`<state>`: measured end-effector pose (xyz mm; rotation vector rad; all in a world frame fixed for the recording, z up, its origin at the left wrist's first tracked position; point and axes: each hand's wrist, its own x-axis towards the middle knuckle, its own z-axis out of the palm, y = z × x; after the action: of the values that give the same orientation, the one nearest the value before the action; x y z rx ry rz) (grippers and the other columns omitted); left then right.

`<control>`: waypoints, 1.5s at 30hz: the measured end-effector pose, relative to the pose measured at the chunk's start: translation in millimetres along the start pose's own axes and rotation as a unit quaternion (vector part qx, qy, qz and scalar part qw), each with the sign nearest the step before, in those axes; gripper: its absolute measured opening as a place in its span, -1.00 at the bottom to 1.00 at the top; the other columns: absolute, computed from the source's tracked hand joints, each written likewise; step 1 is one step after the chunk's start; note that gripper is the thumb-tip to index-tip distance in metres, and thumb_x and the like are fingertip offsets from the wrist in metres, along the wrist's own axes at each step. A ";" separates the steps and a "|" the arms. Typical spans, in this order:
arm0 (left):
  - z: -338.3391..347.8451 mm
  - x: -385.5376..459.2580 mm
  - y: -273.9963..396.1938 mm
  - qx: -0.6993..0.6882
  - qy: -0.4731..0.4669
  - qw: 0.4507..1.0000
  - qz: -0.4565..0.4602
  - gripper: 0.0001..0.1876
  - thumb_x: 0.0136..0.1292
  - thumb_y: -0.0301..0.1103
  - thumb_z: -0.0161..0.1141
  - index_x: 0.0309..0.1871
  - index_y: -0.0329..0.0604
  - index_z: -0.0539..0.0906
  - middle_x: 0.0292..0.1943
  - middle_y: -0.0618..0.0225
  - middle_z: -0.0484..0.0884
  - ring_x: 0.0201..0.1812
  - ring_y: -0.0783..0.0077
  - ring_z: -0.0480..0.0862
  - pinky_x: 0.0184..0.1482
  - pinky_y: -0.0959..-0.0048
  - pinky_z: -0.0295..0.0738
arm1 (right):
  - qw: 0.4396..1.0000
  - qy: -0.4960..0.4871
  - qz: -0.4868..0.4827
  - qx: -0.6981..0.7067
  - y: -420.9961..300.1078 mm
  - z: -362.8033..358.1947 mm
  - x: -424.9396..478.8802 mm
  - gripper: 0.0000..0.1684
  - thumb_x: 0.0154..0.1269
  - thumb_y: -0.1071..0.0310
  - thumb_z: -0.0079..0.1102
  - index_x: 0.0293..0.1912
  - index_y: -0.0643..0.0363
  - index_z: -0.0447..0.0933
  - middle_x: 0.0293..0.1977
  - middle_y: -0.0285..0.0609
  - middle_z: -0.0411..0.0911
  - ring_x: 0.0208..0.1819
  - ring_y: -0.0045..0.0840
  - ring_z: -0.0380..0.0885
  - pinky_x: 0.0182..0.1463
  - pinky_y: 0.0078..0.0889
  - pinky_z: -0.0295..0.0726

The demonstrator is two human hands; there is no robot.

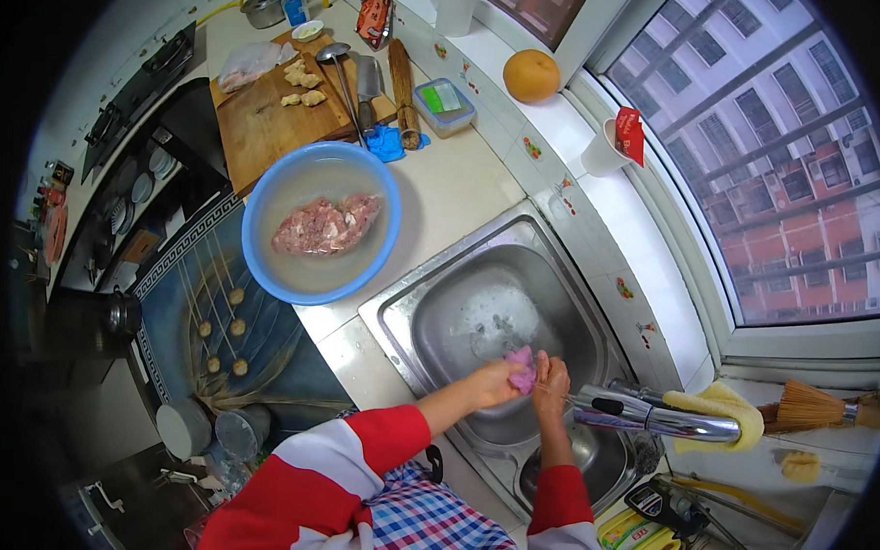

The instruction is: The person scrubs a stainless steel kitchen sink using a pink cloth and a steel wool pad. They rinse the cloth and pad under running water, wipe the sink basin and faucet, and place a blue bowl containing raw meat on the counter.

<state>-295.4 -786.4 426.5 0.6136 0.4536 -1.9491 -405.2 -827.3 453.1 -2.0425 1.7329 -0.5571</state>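
My left hand (490, 386) reaches over the stainless steel sink basin (439, 311) and grips a crumpled pink cloth (522, 369). Right beside the cloth is my right hand (550, 384), under the spout of the chrome faucet (617, 411). A thin stream of water seems to run onto it. Its fingers are partly hidden, so whether they also hold the cloth is unclear. To the left of the sink, a blue plastic basin (316, 294) holds cloudy water with a piece of raw meat (325, 226) in it.
Beyond the basin lie a wooden cutting board (259, 134) with ginger (301, 74), a cleaver (368, 80), a ladle (334, 51) and a lidded plastic container (446, 108). A yellow cloth (729, 412) drapes the faucet. A paper cup (604, 150) stands on the windowsill.
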 end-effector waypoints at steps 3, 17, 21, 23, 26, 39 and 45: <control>-26.3 10.3 31.0 0.030 0.088 0.996 -0.004 -0.68 0.31 -0.32 -0.06 0.08 -0.22 0.33 -0.01 0.10 0.43 0.05 0.17 0.46 0.09 0.06 0.39 | 0.975 -0.141 0.078 0.151 -10.8 -31.1 8.2 -0.72 0.18 0.30 0.14 -0.55 0.25 0.40 -0.69 -0.29 0.26 -0.59 -0.64 0.26 -0.48 -0.52 0.28; -42.5 42.8 10.0 0.113 0.054 0.990 -0.072 -0.73 0.26 -0.10 0.07 -0.27 -0.12 0.50 -0.41 0.33 0.57 -0.42 0.43 0.58 -0.44 0.39 0.52 | 0.879 -0.362 -0.114 0.290 -53.5 -67.4 -35.7 -0.85 -0.02 0.62 0.13 -0.37 0.24 0.50 -0.34 -0.26 0.48 -0.43 -0.67 0.44 -0.41 -0.66 0.38; -6.8 4.7 10.2 0.189 0.088 0.975 -0.080 -0.72 0.23 -0.08 0.11 -0.27 -0.13 0.50 -0.46 0.40 0.55 -0.55 0.50 0.54 -0.61 0.55 0.45 | 0.825 -0.235 0.149 0.492 -26.9 -68.0 -7.6 -0.89 0.09 0.52 0.19 -0.32 0.26 0.52 -0.38 -0.25 0.51 -0.49 -0.70 0.46 -0.40 -0.68 0.43; 22.8 -21.7 13.3 0.156 0.024 0.979 -0.130 -0.70 0.24 -0.07 0.10 -0.25 -0.13 0.50 -0.44 0.40 0.56 -0.54 0.53 0.54 -0.66 0.62 0.40 | 0.867 -0.101 0.137 0.468 10.5 -28.1 7.0 -0.87 0.10 0.51 0.20 -0.29 0.26 0.52 -0.40 -0.24 0.51 -0.54 -0.69 0.46 -0.41 -0.67 0.48; 32.7 -30.6 13.5 0.072 -0.036 0.987 -0.139 -0.68 0.24 -0.06 0.10 -0.19 -0.15 0.50 -0.39 0.36 0.58 -0.51 0.51 0.56 -0.68 0.67 0.37 | 0.706 -0.130 0.262 0.645 34.9 16.7 -6.4 -0.51 0.22 -0.01 0.05 -0.05 0.19 0.42 -0.19 -0.08 0.48 -0.25 -0.44 0.51 -0.15 -0.35 0.53; 13.4 -34.9 11.6 0.170 -0.099 0.962 -0.190 -0.85 0.10 -0.47 0.17 -0.29 -0.17 0.43 -0.58 0.41 0.41 -0.69 0.67 0.32 -0.71 0.73 0.15 | 0.757 -0.328 0.156 0.544 -22.8 -13.5 18.2 -0.79 0.17 0.40 0.16 -0.19 0.29 0.48 -0.49 -0.31 0.43 -0.50 -0.69 0.39 -0.42 -0.64 0.39; 29.1 -29.6 0.3 0.477 -0.021 0.878 -0.003 -0.81 0.02 -0.39 0.20 -0.31 -0.18 0.45 -0.64 0.41 0.43 -0.72 0.53 0.37 -0.70 0.52 0.20 | 0.843 -0.277 0.196 0.417 -33.3 -10.8 22.7 -0.82 0.25 0.37 0.06 -0.28 0.31 0.51 -0.69 -0.40 0.34 -0.66 -0.77 0.27 -0.60 -0.67 0.25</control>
<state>-290.7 -781.6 467.4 1.1691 -0.6034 -2.1152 -380.2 -845.3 481.2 -1.0433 1.1821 -0.4144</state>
